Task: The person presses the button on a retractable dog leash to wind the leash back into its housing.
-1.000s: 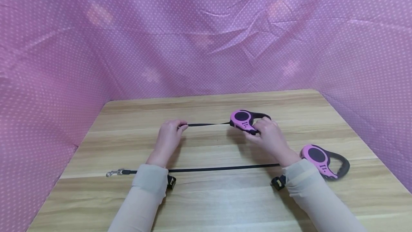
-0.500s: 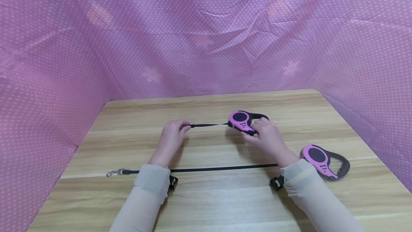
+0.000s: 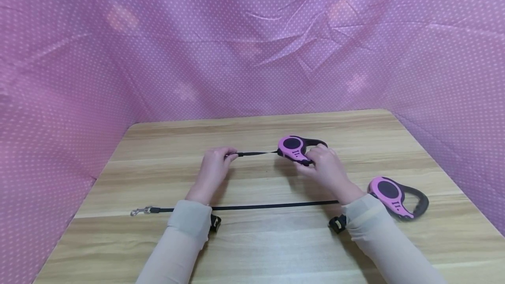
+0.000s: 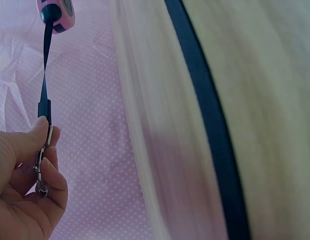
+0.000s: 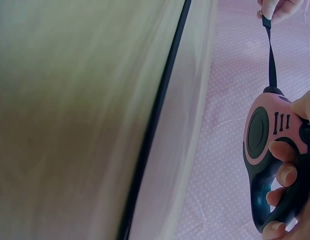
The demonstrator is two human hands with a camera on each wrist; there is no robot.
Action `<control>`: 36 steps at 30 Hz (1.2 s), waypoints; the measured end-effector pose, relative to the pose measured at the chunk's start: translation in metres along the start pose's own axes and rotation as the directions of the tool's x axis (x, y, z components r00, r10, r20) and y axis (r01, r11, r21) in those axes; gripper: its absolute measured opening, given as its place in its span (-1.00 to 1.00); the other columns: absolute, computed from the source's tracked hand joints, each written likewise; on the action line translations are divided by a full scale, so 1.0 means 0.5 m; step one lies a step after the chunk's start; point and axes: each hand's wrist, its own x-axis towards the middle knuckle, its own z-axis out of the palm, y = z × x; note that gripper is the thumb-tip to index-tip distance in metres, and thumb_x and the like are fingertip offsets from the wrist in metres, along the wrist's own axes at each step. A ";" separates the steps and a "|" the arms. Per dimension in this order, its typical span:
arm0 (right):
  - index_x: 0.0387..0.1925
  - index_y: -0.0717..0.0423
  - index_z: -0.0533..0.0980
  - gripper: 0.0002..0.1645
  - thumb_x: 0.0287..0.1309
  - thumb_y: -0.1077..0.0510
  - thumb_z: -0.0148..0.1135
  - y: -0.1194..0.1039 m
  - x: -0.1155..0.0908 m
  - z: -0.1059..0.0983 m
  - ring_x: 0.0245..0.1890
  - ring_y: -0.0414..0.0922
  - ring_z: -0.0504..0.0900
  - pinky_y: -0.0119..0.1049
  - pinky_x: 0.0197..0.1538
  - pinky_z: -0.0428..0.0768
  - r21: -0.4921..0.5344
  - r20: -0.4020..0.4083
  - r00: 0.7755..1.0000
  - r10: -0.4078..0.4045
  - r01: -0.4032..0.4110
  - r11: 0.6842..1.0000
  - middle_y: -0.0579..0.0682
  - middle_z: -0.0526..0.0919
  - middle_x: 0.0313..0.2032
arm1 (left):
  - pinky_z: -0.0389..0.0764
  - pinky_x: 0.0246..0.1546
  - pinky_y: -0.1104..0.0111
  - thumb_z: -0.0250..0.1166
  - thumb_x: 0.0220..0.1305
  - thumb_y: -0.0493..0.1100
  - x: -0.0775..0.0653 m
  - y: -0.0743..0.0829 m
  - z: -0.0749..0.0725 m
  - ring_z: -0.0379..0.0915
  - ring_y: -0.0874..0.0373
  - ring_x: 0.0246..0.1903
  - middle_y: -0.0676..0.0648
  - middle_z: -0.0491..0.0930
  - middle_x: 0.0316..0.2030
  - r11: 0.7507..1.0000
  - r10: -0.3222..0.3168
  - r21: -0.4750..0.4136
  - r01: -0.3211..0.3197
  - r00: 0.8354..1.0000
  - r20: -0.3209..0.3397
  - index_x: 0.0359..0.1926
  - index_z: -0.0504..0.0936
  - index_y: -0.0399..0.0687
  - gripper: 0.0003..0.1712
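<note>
My right hand [image 3: 329,168] grips a pink and black retractable dog leash [image 3: 293,143] by its loop handle, fingers through the opening in the right wrist view. The black strap [image 3: 256,153] runs leftward from its nozzle, twisted partway along. At the strap's far end, my left hand [image 3: 213,168] pinches the black sleeve and holds the metal snap hook [image 4: 41,175] in its curled fingers. Both hands are raised over the table, beyond a second pink and black retractable leash [image 3: 388,189]. That one lies at the right, its strap [image 3: 272,206] drawn out straight to the left.
The wooden table [image 3: 268,249] has a pink dotted cloth [image 3: 252,56] hanging behind and at both sides. A snap hook [image 3: 140,211] ends the second leash's strap at the left. Both forearms cross above that strap.
My left hand has moved right and my right hand slightly left with the leash, so the strap between them has become shorter. The second leash has stayed put.
</note>
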 end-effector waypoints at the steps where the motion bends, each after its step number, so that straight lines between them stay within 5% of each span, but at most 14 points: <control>1: -0.50 0.15 0.60 -0.63 0.03 -0.09 0.45 -0.001 0.001 0.000 -0.37 -0.09 0.46 -0.17 -0.27 0.44 0.003 0.002 1.000 0.001 -0.001 1.000 -0.02 0.64 -0.49 | 0.62 0.10 0.13 0.26 0.38 -0.15 0.000 0.002 0.000 0.63 -0.05 0.02 -0.17 0.71 -0.04 1.000 0.000 -0.001 0.000 1.000 0.001 -0.04 0.70 -0.18 -0.75; 36: -0.56 0.13 0.56 -0.60 0.00 -0.09 0.49 -0.020 0.011 0.013 -0.37 -0.09 0.46 -0.19 -0.31 0.41 0.017 -0.014 1.000 -0.025 0.025 1.000 -0.04 0.61 -0.53 | 0.62 0.09 0.15 0.26 0.37 -0.14 0.006 0.036 0.025 0.64 -0.03 0.01 -0.14 0.73 -0.08 0.999 0.044 0.014 -0.044 0.999 0.015 -0.08 0.71 -0.14 -0.78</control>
